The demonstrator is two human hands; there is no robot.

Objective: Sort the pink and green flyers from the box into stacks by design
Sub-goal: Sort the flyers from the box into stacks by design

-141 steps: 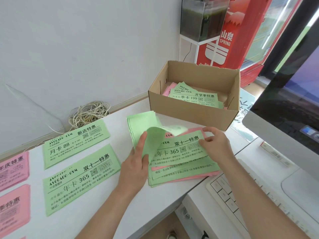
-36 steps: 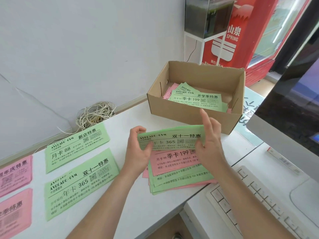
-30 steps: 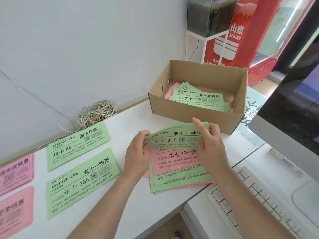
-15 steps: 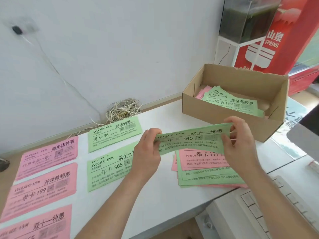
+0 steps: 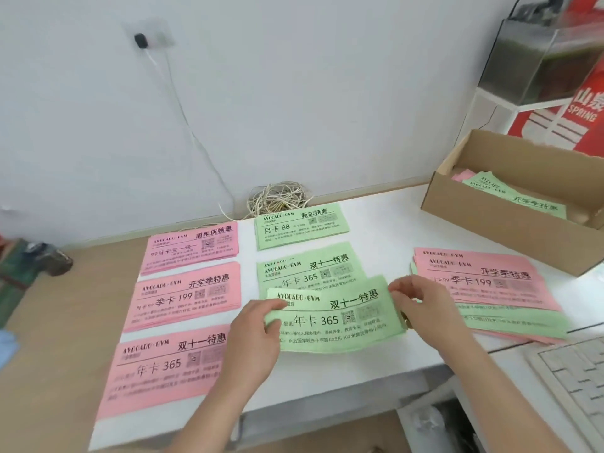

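- Starting with the box (image 5: 510, 237) at the far right, we see flyers left inside. We judge that a forearm reaching back for them could sweep the mixed pile.
- The mixed pile (image 5: 483, 289), pink on top, lies just beside the right hand and fans loosely near the table edge. A nudge could slide sheets off.
- The pink 365 stack (image 5: 163, 367) by the left wrist carries the same wording as the held sheet, so reading the text alone could send that sheet to the wrong colour.
- The green 365 stack (image 5: 304, 273) sits just beyond the held sheet, which overlaps its near edge.
- The green flyer (image 5: 333, 318) spans both hands, slightly askew to that stack. Released like this, it would land crooked.
- Our left hand (image 5: 253, 335) pinches the flyer's left end, thumb on top. Our right hand (image 5: 425, 305) pinches its right end with curled fingers.
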